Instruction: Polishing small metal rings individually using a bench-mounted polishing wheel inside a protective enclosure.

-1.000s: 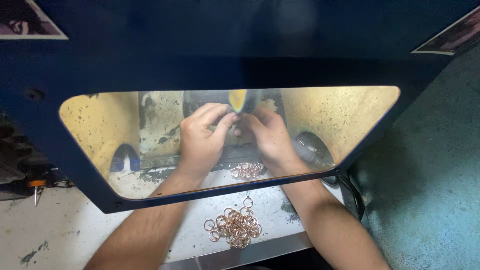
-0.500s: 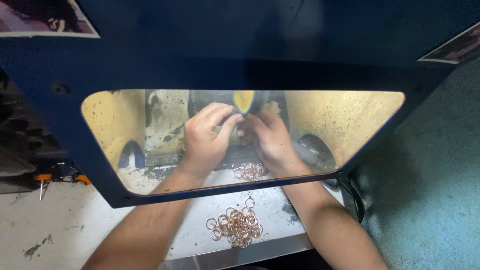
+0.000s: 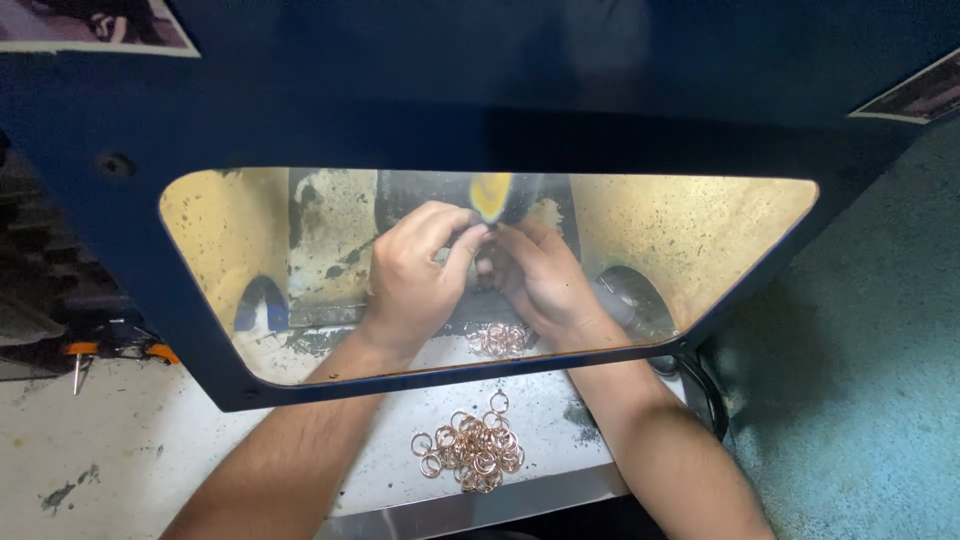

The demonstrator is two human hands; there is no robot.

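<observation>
Nearest to me, at about 6 o'clock, a loose heap of copper-coloured rings (image 3: 470,452) lies on the speckled white bench top (image 3: 200,450), the rings overlapping and touching one another. My two forearms run up past it, one on each side, and pass under the lower edge of the dark blue machine hood (image 3: 480,70).

Just beyond that edge, seen through the clear window (image 3: 700,230) of the hood, a second, smaller pile of rings (image 3: 500,338) sits close below my right wrist.

Farther in, near the centre, my hands meet. My left hand (image 3: 415,275) is curled, its fingers bunched toward the thumb in a narrow pinch; my right hand (image 3: 545,280) is curled the same way, fingertips touching or almost touching those of the left. Something small is pinched between them, but it is too hidden by my fingers for me to tell what it is. The fingertips point toward 12 o'clock, right under a blurred yellowish wheel (image 3: 492,192).

At 3 o'clock from my right hand a round dark opening (image 3: 635,300) shows in the yellow-stained inner wall. At 9 o'clock, outside the hood, an orange-handled tool (image 3: 115,345) rests on the bench.
</observation>
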